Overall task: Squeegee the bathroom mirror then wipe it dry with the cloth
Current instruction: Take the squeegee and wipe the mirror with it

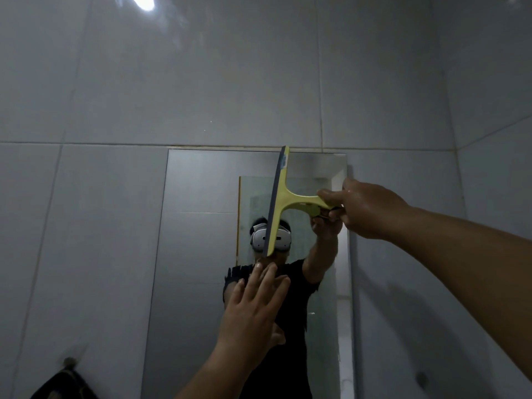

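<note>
Squeegee: a yellow plastic T-shaped squeegee with a dark rubber blade (277,203) stands near-vertical on the upper middle of the tall frameless wall mirror (201,254).
Right hand: the right hand (365,210), at 3 o'clock from the blade, is closed around the handle end.
Left hand: the left hand (253,309), at 6 o'clock, is spread, fingers flat, just under the blade's lower tip; contact with the glass cannot be confirmed.
Handling: likely light and stiff, with a flexible edge; the wet-looking hand suggests a slippery handle, best held firmly.
Cloth: a dark fabric (64,384) at 7 o'clock may be it.
</note>
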